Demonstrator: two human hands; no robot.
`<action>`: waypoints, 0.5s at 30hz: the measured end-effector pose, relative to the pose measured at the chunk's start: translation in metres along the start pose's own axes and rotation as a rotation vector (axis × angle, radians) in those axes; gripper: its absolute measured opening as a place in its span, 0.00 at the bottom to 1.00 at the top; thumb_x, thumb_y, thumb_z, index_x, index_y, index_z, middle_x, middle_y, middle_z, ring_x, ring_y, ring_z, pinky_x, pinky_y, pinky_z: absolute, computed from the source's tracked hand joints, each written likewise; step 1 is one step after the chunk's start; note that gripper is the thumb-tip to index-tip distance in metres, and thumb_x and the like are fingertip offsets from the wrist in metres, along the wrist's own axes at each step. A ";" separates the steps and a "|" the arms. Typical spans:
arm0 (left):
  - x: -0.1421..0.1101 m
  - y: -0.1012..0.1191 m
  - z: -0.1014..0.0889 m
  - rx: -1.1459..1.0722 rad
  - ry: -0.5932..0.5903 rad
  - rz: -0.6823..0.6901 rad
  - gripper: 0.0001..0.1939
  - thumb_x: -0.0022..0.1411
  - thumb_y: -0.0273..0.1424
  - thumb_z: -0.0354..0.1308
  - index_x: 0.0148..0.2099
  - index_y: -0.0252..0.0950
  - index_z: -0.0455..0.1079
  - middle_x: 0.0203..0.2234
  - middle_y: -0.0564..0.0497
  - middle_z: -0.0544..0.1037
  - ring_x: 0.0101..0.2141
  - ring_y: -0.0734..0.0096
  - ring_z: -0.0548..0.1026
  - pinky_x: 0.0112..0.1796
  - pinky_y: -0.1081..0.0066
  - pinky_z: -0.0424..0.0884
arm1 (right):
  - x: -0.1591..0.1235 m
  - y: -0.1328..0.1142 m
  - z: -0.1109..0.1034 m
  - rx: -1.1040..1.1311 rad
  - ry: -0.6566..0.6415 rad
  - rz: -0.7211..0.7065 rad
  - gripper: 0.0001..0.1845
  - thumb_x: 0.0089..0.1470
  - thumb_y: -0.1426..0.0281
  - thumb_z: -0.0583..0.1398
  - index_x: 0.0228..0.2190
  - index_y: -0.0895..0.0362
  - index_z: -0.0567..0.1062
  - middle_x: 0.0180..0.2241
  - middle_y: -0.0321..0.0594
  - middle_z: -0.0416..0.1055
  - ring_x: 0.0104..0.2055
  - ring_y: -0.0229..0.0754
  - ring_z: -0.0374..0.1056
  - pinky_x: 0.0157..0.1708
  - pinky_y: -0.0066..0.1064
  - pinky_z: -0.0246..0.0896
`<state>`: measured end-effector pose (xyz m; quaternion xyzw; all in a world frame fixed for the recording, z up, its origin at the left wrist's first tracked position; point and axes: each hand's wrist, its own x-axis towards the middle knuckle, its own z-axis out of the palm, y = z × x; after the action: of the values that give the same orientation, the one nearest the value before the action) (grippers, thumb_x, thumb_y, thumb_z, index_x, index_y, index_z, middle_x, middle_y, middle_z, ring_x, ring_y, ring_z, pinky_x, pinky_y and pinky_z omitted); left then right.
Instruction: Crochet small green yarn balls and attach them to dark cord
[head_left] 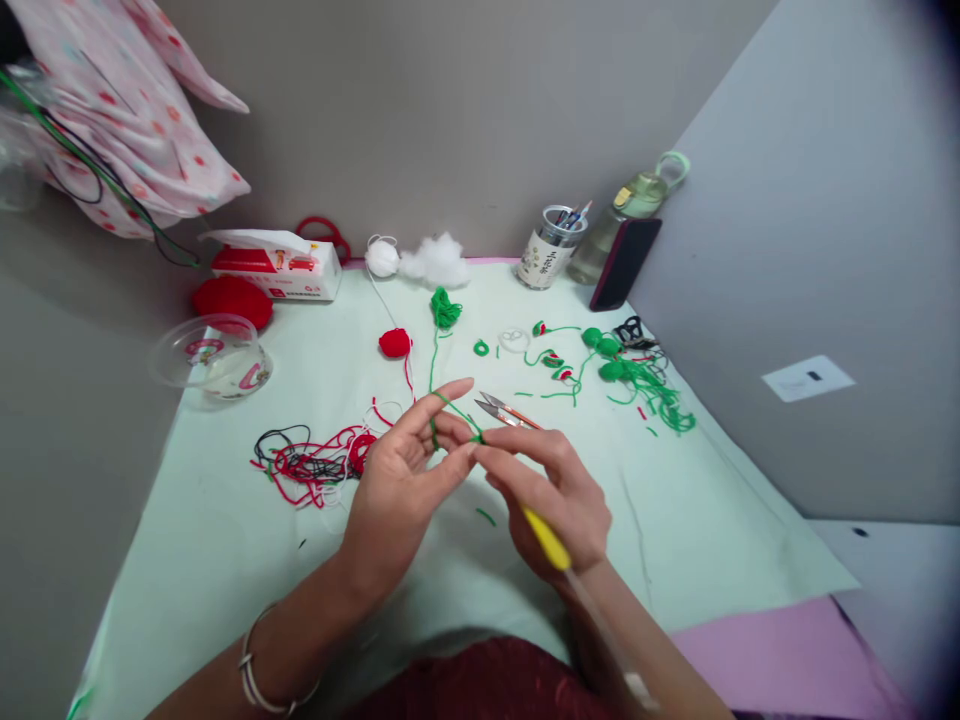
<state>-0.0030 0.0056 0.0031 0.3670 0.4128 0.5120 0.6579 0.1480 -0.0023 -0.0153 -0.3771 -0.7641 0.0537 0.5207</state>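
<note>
My left hand (409,465) has green yarn (456,408) looped over its raised index finger, while its thumb pinches the yarn near the right fingertips. In my right hand (551,490) is a crochet hook (549,540) with a yellow grip, its rear end slanting back over the forearm. The hook's tip meets a tiny green piece between both hands, too small to make out. From the left fingers the strand runs up to a green yarn bundle (445,310). Just beyond the right fingertips lie thread snips (506,411), partly covered by the hand.
Tangled red, black and white yarn (315,465) lies at left, near a clear plastic bowl (240,370). Behind are a tissue box (300,270), a red yarn ball (394,343) and white stuffing (439,262). At right stand a pen jar (547,255), a bottle (619,225) and a phone (626,265).
</note>
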 end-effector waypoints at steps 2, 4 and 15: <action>0.002 0.001 0.000 -0.157 -0.063 -0.138 0.25 0.59 0.31 0.65 0.59 0.41 0.71 0.30 0.54 0.71 0.30 0.78 0.66 0.38 0.74 0.65 | -0.001 0.000 0.001 -0.066 0.030 -0.005 0.20 0.57 0.79 0.61 0.48 0.47 0.78 0.46 0.42 0.76 0.45 0.44 0.74 0.43 0.40 0.72; 0.005 0.002 -0.002 -0.281 -0.105 -0.236 0.22 0.59 0.31 0.65 0.56 0.37 0.74 0.27 0.55 0.69 0.26 0.80 0.62 0.38 0.74 0.65 | 0.002 0.001 0.000 0.045 0.100 0.068 0.17 0.59 0.77 0.59 0.46 0.48 0.79 0.42 0.42 0.77 0.43 0.44 0.74 0.41 0.40 0.71; 0.004 0.000 -0.002 -0.078 -0.108 -0.101 0.18 0.58 0.31 0.65 0.52 0.42 0.78 0.28 0.53 0.72 0.30 0.75 0.64 0.33 0.73 0.61 | 0.016 0.005 0.000 0.542 0.092 0.359 0.12 0.64 0.74 0.56 0.41 0.52 0.80 0.37 0.40 0.78 0.42 0.44 0.74 0.40 0.38 0.70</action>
<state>-0.0042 0.0095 0.0014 0.3468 0.3744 0.4735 0.7179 0.1480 0.0108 -0.0054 -0.3555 -0.6189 0.3288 0.6184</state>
